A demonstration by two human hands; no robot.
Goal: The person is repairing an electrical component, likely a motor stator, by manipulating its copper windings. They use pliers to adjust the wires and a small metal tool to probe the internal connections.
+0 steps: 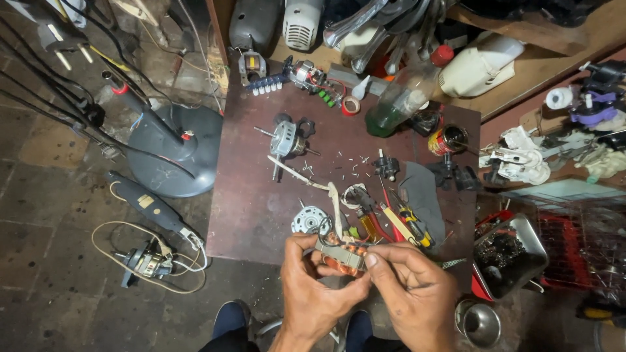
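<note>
The motor coil (pixel 342 254), a small metal block wound with copper wire, sat at six o'clock in the head view, held between both hands just off the near edge of the table (pixel 261 195). The left hand (pixel 313 287) gripped it from below and behind, thumb curled over the top, apparently to steady it. The right hand (pixel 411 293) closed in from four o'clock, its fingers (pixel 373 259) pinched on the coil's upper right corner, seemingly to work at the winding. Both sets of fingers were clenched on the coil.

At twelve o'clock from the hands lay a round motor cap (pixel 310 220), placed within easy reach, and just to its right a cluster of pliers and screwdrivers (pixel 391 218) with red and yellow grips. Another small motor (pixel 285 139) lay further up the table. A green-tinted bottle (pixel 398 101) lay at one o'clock. On the floor at nine o'clock stood a grey fan base (pixel 173 153).
</note>
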